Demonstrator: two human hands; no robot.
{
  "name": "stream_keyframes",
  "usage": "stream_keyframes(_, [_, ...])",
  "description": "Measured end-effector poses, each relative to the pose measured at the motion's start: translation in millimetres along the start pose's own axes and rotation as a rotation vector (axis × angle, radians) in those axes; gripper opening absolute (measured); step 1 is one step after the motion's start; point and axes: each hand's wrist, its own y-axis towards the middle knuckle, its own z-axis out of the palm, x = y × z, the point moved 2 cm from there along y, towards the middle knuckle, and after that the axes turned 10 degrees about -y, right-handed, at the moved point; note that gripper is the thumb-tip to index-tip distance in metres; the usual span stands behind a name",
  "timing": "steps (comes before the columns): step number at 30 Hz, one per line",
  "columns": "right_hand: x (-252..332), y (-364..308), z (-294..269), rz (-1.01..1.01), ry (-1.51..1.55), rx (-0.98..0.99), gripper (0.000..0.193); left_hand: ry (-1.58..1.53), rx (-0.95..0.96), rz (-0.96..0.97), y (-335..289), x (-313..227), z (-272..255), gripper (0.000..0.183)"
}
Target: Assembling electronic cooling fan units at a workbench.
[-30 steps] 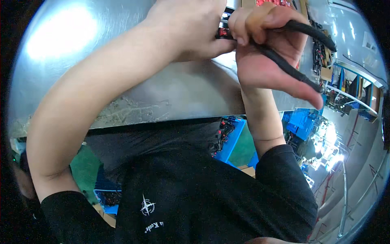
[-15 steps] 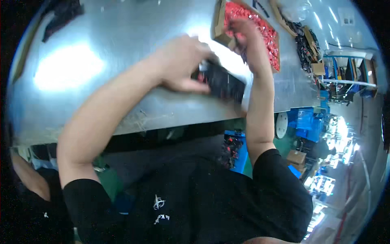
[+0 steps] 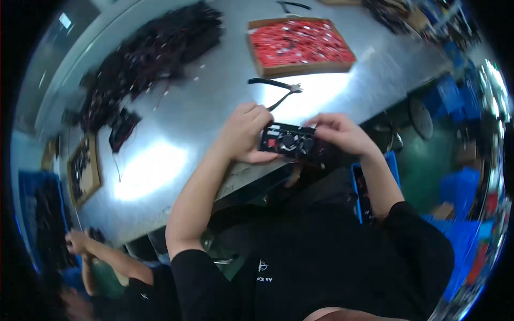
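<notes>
A black rectangular electronic housing (image 3: 288, 142) is held over the table's near edge, its open face with two round dark parts and a small red part turned up. My left hand (image 3: 247, 132) is closed around its left end, thumb along the lower side. At the upper right corner my right hand (image 3: 342, 134) has its fingers bent in a pinch on the housing; anything small between the fingertips is hidden. Just beyond my left hand, cutting pliers (image 3: 286, 85) with black handles lie spread on the metal table (image 3: 214, 80).
A cardboard box of red parts (image 3: 300, 45) stands beyond the pliers. A heap of black wired parts (image 3: 155, 51) covers the far left, with one black piece (image 3: 123, 128) apart. Another person's hand (image 3: 79, 242) works at lower left. A blue crate (image 3: 393, 166) stands below my right forearm.
My right hand has come back from the box of red parts to the housing. The housing is turned with its open face up. The view has swung left, showing the black heap.
</notes>
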Motion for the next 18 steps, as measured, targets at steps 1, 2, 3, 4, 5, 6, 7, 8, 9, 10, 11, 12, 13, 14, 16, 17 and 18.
stream_keyframes(1, [-11.8, -11.7, 12.2, -0.071, 0.064, -0.053, 0.033, 0.021, 0.041, -0.035, 4.5, -6.7, 2.5, 0.069])
stream_keyframes(2, [-33.0, -20.1, 23.0, -0.099, 0.008, -0.113, 0.031, 0.036, 0.079, -0.068, 8.0, -13.1, 9.6, 0.067])
stream_keyframes(3, [-40.6, -30.0, 28.6, -0.106, 0.016, -0.074, 0.030, 0.047, 0.117, -0.088, 4.8, -16.7, 19.1, 0.070])
stream_keyframes(4, [-52.9, -44.4, 28.2, -0.111, 0.031, -0.042, 0.030, 0.055, 0.161, -0.102, 2.8, -19.3, 30.0, 0.073])
stream_keyframes(5, [-75.0, -60.6, 27.6, 0.041, 0.194, 0.004, 0.029, 0.012, 0.205, -0.060, 1.8, -29.1, 34.8, 0.073])
stream_keyframes(6, [-104.0, -75.5, 27.0, 0.189, 0.361, 0.038, 0.028, 0.013, 0.176, -0.074, 6.0, -32.2, 38.1, 0.075])
stream_keyframes(7, [-139.9, -95.4, 23.6, 0.152, 0.501, -0.017, 0.028, 0.023, 0.136, -0.097, 11.8, -30.4, 41.1, 0.076])
stream_keyframes(8, [-167.0, -117.1, 17.1, 0.239, 0.634, -0.103, 0.034, 0.000, 0.157, -0.070, 12.4, -25.4, 44.7, 0.076])
stream_keyframes(9, [-212.3, -143.5, 11.7, 0.296, 0.757, -0.175, 0.033, -0.040, 0.158, -0.097, 16.9, -16.0, 49.6, 0.076])
stream_keyframes(10, [-249.2, -165.9, 8.9, 0.343, 0.852, -0.277, 0.032, -0.028, 0.176, -0.145, 27.2, -19.5, 46.1, 0.076])
stream_keyframes(11, [-272.9, -181.9, 8.3, 0.352, 0.999, -0.344, 0.033, -0.012, 0.180, -0.097, 28.3, -14.9, 45.4, 0.072])
stream_keyframes(12, [-310.9, -200.4, 7.6, 0.385, 1.080, -0.460, 0.033, -0.013, 0.186, -0.096, 30.6, -10.2, 45.6, 0.072])
stream_keyframes(13, [-352.8, -217.5, 8.2, 0.468, 1.161, -0.589, 0.033, -0.015, 0.184, -0.094, 31.2, -7.4, 46.6, 0.070])
stream_keyframes(14, [-379.3, -224.9, 11.8, 0.514, 1.186, -0.710, 0.033, -0.007, 0.184, -0.111, 24.9, -6.8, 44.1, 0.068])
stream_keyframes(16, [-446.4, -247.6, 19.5, 0.509, 1.162, -0.927, 0.044, -0.007, 0.151, -0.101, 18.9, -9.0, 43.1, 0.065])
stream_keyframes(17, [-469.8, -257.4, 31.1, 0.536, 1.230, -1.092, 0.048, 0.011, 0.126, -0.089, 15.6, -11.5, 35.7, 0.063])
stream_keyframes(18, [-464.3, -240.9, 49.0, 0.662, 1.247, -1.199, 0.040, 0.014, 0.171, -0.166, 3.9, -15.2, 32.2, 0.057])
